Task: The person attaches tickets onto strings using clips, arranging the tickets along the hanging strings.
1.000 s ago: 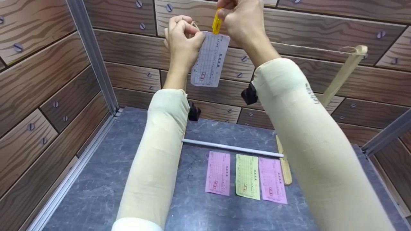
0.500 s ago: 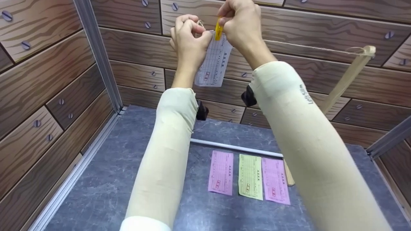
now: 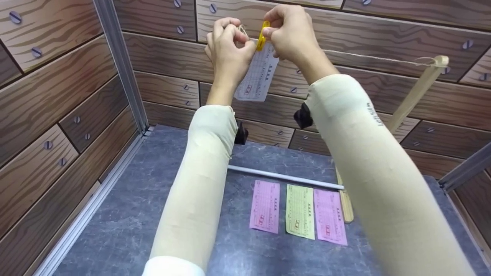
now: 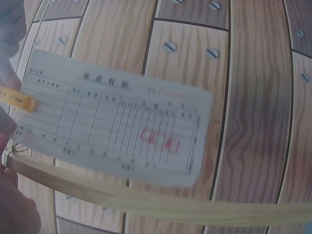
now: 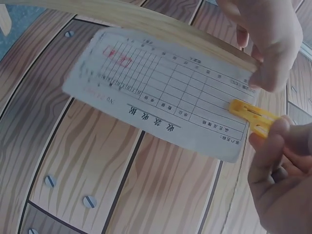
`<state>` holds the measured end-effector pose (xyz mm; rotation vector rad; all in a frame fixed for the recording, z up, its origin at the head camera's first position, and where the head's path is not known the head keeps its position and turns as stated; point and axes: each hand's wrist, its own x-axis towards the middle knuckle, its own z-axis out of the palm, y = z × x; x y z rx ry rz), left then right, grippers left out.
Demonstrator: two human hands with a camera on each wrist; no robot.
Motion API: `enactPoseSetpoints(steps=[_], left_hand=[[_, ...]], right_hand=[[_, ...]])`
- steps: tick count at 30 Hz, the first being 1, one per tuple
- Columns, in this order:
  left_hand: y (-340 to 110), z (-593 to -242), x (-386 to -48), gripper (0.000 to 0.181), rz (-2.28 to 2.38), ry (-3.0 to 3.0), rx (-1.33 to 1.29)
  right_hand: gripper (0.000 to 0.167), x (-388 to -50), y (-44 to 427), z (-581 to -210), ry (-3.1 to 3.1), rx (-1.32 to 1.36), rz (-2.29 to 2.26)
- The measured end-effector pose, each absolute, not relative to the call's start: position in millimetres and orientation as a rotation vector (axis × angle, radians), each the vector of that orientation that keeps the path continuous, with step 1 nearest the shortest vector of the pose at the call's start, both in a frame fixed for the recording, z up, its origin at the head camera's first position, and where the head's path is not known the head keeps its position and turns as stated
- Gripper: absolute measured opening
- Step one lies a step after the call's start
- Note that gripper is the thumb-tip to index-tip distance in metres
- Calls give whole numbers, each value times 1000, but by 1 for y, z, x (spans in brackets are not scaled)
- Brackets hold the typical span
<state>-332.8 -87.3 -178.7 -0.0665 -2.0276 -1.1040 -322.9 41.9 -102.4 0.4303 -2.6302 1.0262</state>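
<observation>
A white printed receipt slip [image 3: 256, 73] hangs from the string near the left wooden post, its top edge level with both hands. My left hand [image 3: 231, 50] pinches the slip's upper left corner between thumb and fingers. My right hand [image 3: 293, 32] pinches a yellow clip [image 3: 262, 36] whose lower end lies over the slip's top edge. In the right wrist view the clip [image 5: 253, 117] overlaps the paper [image 5: 161, 92] from the edge, and the left thumb sits at the corner beside it. The left wrist view shows the clip's tip [image 4: 22, 101] on the slip [image 4: 117, 117].
Two pink slips [image 3: 264, 207] [image 3: 330, 216] and a yellow-green slip [image 3: 300, 211] lie on the dark grey table [image 3: 115, 214]. Behind them runs a white rod [image 3: 285, 177]. The string [image 3: 368, 56] reaches the right wooden post [image 3: 418, 90]. A wood-patterned wall stands behind.
The right hand has brought the yellow clip down onto the slip's top edge. The left hand keeps its pinch on the corner, and the head view has shifted slightly.
</observation>
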Motion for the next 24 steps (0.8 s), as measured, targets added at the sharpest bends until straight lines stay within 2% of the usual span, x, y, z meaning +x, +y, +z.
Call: enactPoseSetpoints(steps=[7,13,18,24], left_hand=[[-87,-180,-334,8,-1011,-2066,-90],[-88,-183,-336,27,-1025,-2111,-131],[-90,-183,-336,33,-1015,-2126,-163],[-97,-186,-336,35,-1060,-2100,-207]], right_hand=[[37,-321,49,-103,-2673,484,1037],[49,-321,53,-104,-2719,477,1022],[62,-317,64,-102,-2759,431,1024],[59,-303,88,-101,-2685,411,1106]])
